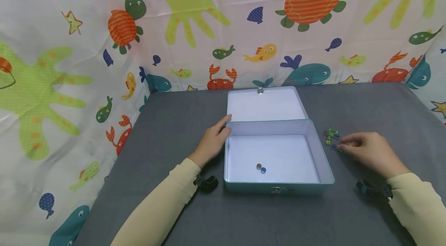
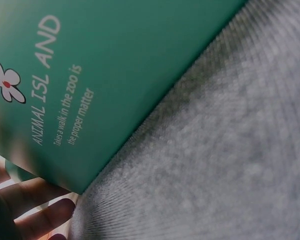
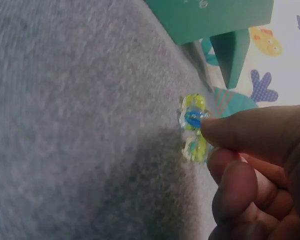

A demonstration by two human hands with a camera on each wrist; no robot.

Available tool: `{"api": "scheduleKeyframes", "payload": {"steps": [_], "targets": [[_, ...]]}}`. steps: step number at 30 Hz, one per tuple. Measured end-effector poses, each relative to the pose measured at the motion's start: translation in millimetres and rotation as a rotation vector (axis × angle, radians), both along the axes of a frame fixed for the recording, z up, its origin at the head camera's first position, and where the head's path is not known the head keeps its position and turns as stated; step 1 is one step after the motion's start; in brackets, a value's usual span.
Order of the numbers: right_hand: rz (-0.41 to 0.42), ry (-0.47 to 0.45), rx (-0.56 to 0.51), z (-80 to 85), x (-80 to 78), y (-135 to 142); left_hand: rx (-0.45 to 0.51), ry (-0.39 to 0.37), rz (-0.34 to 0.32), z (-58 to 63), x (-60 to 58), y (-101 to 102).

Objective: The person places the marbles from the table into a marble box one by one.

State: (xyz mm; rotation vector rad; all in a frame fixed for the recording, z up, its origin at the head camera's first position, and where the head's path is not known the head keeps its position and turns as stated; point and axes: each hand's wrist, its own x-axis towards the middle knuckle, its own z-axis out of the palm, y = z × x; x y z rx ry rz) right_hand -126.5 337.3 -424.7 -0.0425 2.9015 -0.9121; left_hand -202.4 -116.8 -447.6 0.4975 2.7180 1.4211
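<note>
An opened tin box (image 1: 278,188), teal outside and white inside, lies with its lid (image 1: 265,105) folded back. Two glass marbles (image 1: 263,170), one blue and one brownish, rest on its floor. My left hand (image 1: 212,139) touches the box's back left corner, fingers extended; the left wrist view has its fingertips (image 2: 50,215) just past the printed green side. On the table to the right, several glass marbles (image 1: 331,132) sit clustered. My right hand (image 1: 371,151) reaches them with curled fingers, thumb tip right at a blue marble (image 3: 193,118); I cannot tell whether it is pinched.
A grey cloth (image 1: 278,222) covers the table. Behind and to the left hangs a white curtain (image 1: 195,64) printed with sea animals. The box's raised walls stand between the right-hand marbles and the two inside. A metal clasp (image 1: 276,190) sits on the front wall.
</note>
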Motion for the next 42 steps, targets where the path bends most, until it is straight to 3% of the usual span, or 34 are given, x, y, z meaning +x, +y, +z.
{"api": "scheduleKeyframes", "payload": {"steps": [17,24,42], "targets": [[-0.04,-0.041,0.03,-5.8,0.2,6.0,0.002,0.011,0.015,0.0,0.0,0.5],[-0.072,-0.023,0.037,-8.4,1.9,6.9,-0.002,0.004,0.016,2.9,1.1,0.7],[-0.061,0.015,0.028,-9.7,3.1,3.7,-0.001,0.002,0.008,0.5,-0.1,0.3]]}}
